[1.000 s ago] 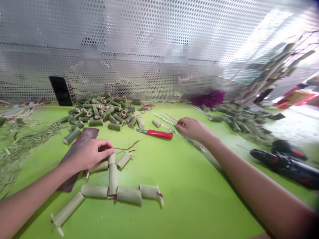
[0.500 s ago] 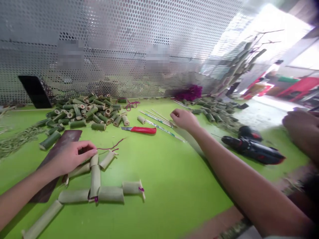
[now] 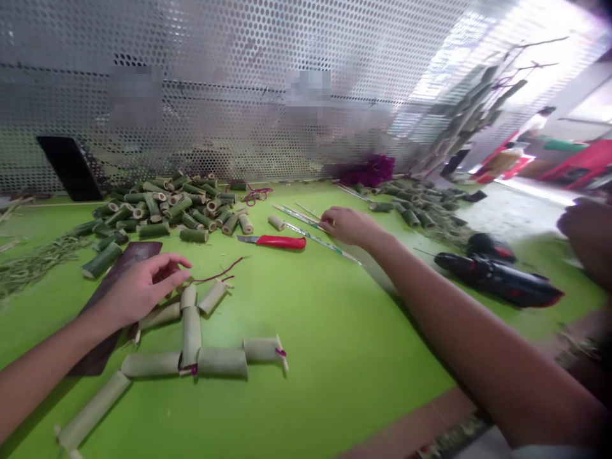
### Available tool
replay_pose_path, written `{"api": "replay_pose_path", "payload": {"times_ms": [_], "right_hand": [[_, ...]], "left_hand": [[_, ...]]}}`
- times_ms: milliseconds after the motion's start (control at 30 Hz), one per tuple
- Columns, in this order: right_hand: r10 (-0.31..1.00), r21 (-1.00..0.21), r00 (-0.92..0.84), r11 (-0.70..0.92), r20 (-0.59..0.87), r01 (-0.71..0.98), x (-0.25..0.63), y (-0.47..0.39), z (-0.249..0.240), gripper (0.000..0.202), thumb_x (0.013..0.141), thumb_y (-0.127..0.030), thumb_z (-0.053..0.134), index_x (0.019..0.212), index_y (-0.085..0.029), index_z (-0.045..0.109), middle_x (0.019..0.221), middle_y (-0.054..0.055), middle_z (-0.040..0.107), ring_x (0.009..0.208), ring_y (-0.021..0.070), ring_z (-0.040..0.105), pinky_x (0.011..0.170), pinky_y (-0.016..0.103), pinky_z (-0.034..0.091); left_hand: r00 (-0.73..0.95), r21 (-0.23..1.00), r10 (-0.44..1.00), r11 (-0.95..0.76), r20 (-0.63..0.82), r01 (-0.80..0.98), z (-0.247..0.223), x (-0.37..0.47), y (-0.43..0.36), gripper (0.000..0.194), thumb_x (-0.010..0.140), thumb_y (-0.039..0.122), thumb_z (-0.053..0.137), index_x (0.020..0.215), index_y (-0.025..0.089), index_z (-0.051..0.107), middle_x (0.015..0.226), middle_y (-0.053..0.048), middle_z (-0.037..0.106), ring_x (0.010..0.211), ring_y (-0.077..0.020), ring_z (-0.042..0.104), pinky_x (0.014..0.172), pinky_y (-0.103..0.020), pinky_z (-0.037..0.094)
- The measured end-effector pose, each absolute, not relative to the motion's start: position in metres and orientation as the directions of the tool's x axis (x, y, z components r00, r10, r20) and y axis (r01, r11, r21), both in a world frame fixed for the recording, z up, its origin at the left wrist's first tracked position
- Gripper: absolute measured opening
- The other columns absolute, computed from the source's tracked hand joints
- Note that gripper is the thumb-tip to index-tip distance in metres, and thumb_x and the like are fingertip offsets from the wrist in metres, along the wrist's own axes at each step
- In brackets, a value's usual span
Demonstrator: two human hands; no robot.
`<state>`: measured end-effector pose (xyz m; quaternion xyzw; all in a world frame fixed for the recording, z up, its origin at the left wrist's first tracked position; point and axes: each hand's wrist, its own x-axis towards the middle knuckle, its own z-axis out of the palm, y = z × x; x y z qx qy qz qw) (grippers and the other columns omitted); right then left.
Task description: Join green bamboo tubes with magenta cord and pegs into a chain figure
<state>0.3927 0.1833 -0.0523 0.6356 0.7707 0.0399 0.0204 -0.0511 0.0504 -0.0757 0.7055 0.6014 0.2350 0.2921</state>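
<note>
My left hand [image 3: 143,284] hovers at the top of a jointed figure of pale bamboo tubes [image 3: 192,335], its thumb and index finger apart. Dark red string [image 3: 220,273] runs out from the figure's top tube beside my fingertips. Small purple knots and short pegs show at some tube ends. My right hand [image 3: 347,226] reaches across the table with fingers curled down on the ends of thin sticks [image 3: 308,210]; the fingertips are partly hidden. Printed straws or wrapped sticks [image 3: 325,244] lie beside it. A red utility knife [image 3: 281,242] rests between my hands, near a loose pale tube [image 3: 276,222].
Behind my left hand is a heap of cut green bamboo pieces [image 3: 179,207]. A dark flat board [image 3: 102,319] lies under my left forearm. A power drill [image 3: 497,277] sits at right, near another person's hand [image 3: 586,233]. Perforated metal [image 3: 239,83] walls the back.
My right hand has shifted slightly left onto the thin sticks, covering their near ends. My left thumb and index finger have spread apart. The whole view has swung a little.
</note>
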Motion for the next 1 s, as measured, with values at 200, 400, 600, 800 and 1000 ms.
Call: {"api": "replay_pose_path", "payload": {"times_ms": [200, 400, 600, 800, 1000], "right_hand": [[0.972, 0.225, -0.233, 0.220, 0.030, 0.949, 0.377, 0.184, -0.052, 0.027, 0.097, -0.023, 0.048, 0.089, -0.013, 0.072, 0.099, 0.018, 0.072, 0.089, 0.0265, 0.066, 0.084, 0.039, 0.049], [0.978, 0.211, -0.123, 0.086, 0.170, 0.974, 0.365, 0.179, -0.039, 0.038, 0.102, -0.024, 0.031, 0.106, -0.011, 0.066, 0.093, 0.020, 0.072, 0.079, 0.0286, 0.067, 0.074, 0.040, 0.049], [0.907, 0.058, -0.301, 0.297, 0.295, 0.953, 0.320, 0.134, -0.024, 0.039, 0.106, -0.040, 0.030, 0.102, -0.018, 0.063, 0.080, 0.012, 0.071, 0.060, 0.0225, 0.062, 0.057, 0.034, 0.046], [0.367, 0.163, -0.809, 0.860, 0.459, 0.483, 0.256, 0.077, -0.019, 0.025, 0.105, -0.027, 0.045, 0.085, -0.022, 0.061, 0.064, -0.001, 0.064, 0.055, 0.0126, 0.057, 0.052, 0.026, 0.044], [0.125, 0.313, -0.832, 0.888, 0.540, 0.336, 0.230, 0.065, -0.014, 0.027, 0.103, -0.020, 0.050, 0.078, -0.020, 0.058, 0.060, -0.003, 0.059, 0.054, 0.0108, 0.053, 0.050, 0.025, 0.040]], "left_hand": [[0.180, 0.717, 0.983, -0.100, -0.036, 0.690, -0.075, -0.051, 0.051, 0.053, 0.091, 0.068, 0.050, 0.109, 0.023, 0.070, 0.071, -0.002, 0.063, 0.063, -0.0199, 0.058, 0.051, -0.028, 0.039], [0.128, 0.856, 0.989, -0.130, 0.075, 0.501, -0.077, -0.052, 0.052, 0.042, 0.095, 0.059, 0.052, 0.101, 0.020, 0.066, 0.070, 0.000, 0.056, 0.058, -0.0146, 0.049, 0.049, -0.025, 0.037], [0.069, 0.849, 0.978, -0.205, 0.197, 0.486, -0.071, -0.053, 0.046, 0.039, 0.100, 0.054, 0.047, 0.104, 0.020, 0.065, 0.075, 0.000, 0.057, 0.059, -0.0137, 0.048, 0.050, -0.025, 0.037], [0.133, 0.692, 0.945, -0.310, 0.298, 0.652, -0.056, -0.048, 0.027, 0.045, 0.099, 0.057, 0.045, 0.117, 0.020, 0.063, 0.081, -0.003, 0.062, 0.056, -0.0141, 0.049, 0.047, -0.026, 0.037], [0.373, 0.400, 0.850, -0.509, 0.372, 0.762, -0.042, -0.030, 0.009, 0.043, 0.094, 0.057, 0.056, 0.106, 0.020, 0.074, 0.077, -0.005, 0.071, 0.061, -0.0179, 0.062, 0.053, -0.028, 0.044]]}}
